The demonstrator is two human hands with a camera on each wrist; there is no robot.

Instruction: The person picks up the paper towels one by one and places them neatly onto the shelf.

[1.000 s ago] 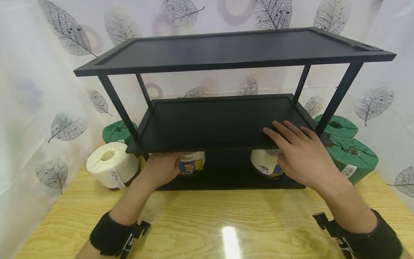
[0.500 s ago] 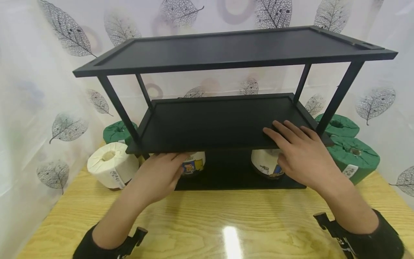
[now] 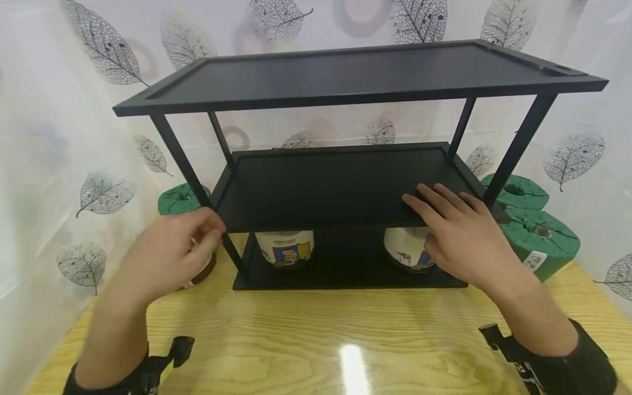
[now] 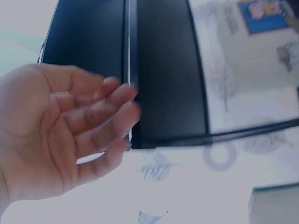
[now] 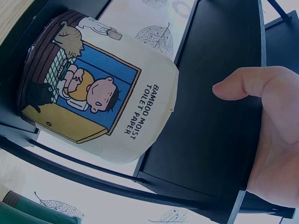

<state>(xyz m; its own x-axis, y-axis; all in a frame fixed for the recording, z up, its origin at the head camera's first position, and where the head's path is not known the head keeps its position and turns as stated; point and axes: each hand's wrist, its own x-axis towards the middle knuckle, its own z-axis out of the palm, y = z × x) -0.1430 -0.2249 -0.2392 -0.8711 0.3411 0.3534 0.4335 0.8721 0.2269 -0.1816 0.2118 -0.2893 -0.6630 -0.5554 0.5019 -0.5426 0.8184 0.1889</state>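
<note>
Head view: a pale sheet (image 3: 44,219), thin and softly creased, spreads behind everything, printed with grey skeleton leaves and faint rings. Below it lies a wooden table (image 3: 306,340), yellow, glossy and finely grained, with a bright streak of reflected light.

On the table, in front of the sheet, stands a black rack (image 3: 336,186). It has three flat rectangular shelves, the upper two with narrow raised rims, joined by slim straight posts; the finish is smooth and mostly matte.

On the bottom shelf sit a left cream roll (image 3: 286,249) and a right cream roll (image 3: 407,249), squat cylinders. The right wrist view shows one up close: a brown band, a cartoon figure, cats and "BAMBOO MOIST TOILET PAPER". Green rolls (image 3: 538,236) in crinkled wrapping flank the rack.

The right hand (image 3: 459,236) grips the middle shelf's front edge, fingers straight on top, thumb underneath. The left hand (image 3: 170,252) is loosely curled and holds nothing, beside the left front post; whether it touches is unclear. Each wrist wears a black strap (image 3: 573,356).
</note>
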